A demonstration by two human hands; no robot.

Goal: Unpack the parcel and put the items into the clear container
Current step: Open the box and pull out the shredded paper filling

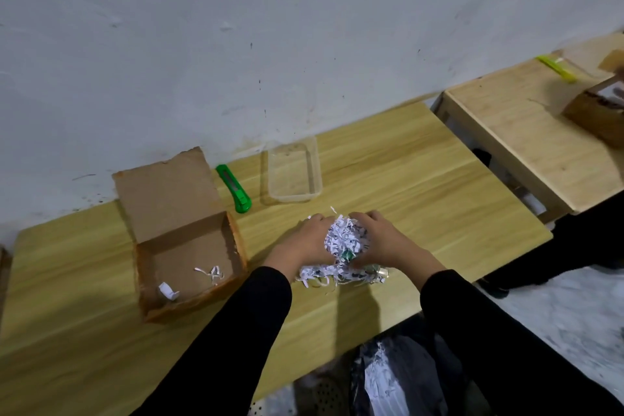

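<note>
A clump of white shredded paper [343, 238] lies on the wooden table [422, 186], pressed between both hands. My left hand [305, 241] cups its left side and my right hand [380, 241] its right side. A small green item [347, 255] and a shiny clear one [380, 272] peek out under the shreds. The open cardboard box [182, 240] sits to the left with a few paper strips and a small white roll [167, 290] inside. The clear container [293, 172], with nothing in it, stands beyond the hands.
A green utility knife [234, 189] lies between the box and the container. A second table [526, 132] at right holds a yellow-green knife [557, 68] and another box [597, 111]. A black bag with shredded paper [388, 378] sits below the table edge.
</note>
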